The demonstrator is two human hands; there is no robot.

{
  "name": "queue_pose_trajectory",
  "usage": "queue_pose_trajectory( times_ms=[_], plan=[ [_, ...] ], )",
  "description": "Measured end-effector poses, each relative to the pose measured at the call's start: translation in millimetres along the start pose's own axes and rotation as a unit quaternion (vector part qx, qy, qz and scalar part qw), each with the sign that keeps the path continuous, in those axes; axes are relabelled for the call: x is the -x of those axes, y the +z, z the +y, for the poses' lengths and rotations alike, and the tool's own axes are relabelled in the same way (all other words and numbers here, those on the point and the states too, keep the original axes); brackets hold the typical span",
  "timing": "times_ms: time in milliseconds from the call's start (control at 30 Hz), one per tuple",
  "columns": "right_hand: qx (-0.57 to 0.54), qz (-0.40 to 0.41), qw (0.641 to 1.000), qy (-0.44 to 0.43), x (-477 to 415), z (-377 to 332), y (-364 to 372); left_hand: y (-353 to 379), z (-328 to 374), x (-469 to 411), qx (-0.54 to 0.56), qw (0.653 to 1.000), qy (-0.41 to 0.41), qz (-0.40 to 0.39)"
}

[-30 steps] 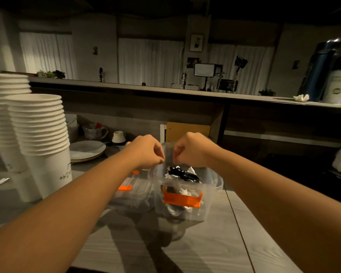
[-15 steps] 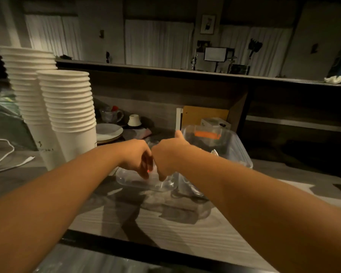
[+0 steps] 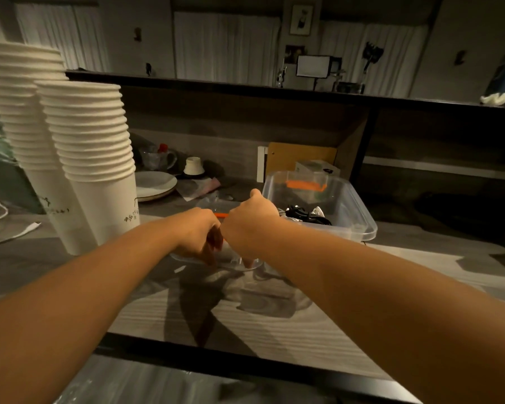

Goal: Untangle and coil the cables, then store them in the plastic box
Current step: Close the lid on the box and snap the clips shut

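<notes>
Cables [image 3: 306, 214] in plastic box [image 3: 359, 206], lid [image 3: 233, 264] now gripped

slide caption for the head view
Left hand and right hand hold the clear lid beside the plastic box of cables

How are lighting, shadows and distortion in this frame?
Head view: dim, warm light; forearms cast hard shadows on the table; wide-angle bending leans the cup stacks; the clear lid is barely readable; cables in the plastic box are legible.

Left hand [image 3: 199, 234] and right hand [image 3: 251, 223] mask the clear lid's [image 3: 233, 263] middle. Cables [image 3: 306, 215] sit half-hidden behind the right hand. The rear paper cup stack [image 3: 15, 91] runs off-frame left.
</notes>
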State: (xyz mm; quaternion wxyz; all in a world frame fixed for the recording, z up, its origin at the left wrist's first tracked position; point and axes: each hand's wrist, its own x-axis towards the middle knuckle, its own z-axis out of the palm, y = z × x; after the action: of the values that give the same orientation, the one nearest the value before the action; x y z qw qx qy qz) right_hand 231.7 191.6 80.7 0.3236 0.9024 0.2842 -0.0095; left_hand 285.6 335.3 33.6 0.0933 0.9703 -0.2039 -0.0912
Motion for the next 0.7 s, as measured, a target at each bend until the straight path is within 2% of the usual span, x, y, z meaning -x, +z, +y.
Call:
queue_pose_trajectory(
  times_ms=[133,267,400,533,700],
  plan=[
    [-0.037,0.038,0.999,0.003,-3.8,2.5,5.3,-12.6,-2.9,8.0,0.006,1.0,0.008,0.018],
    [-0.134,0.107,0.985,0.018,-1.7,11.1,10.3,-35.0,-11.4,16.0,-0.015,0.998,0.018,0.066],
    [-0.245,0.192,0.949,0.047,-2.4,19.6,15.3,-59.1,-14.6,23.4,-0.008,0.994,0.02,0.11],
    [-0.336,0.243,0.907,0.066,4.3,36.1,14.4,-82.5,-9.7,31.4,0.005,0.99,0.029,0.141],
    [-0.389,0.293,0.868,0.099,23.4,61.4,18.7,-104.0,16.4,34.4,0.029,0.982,0.049,0.18]
  ],
)
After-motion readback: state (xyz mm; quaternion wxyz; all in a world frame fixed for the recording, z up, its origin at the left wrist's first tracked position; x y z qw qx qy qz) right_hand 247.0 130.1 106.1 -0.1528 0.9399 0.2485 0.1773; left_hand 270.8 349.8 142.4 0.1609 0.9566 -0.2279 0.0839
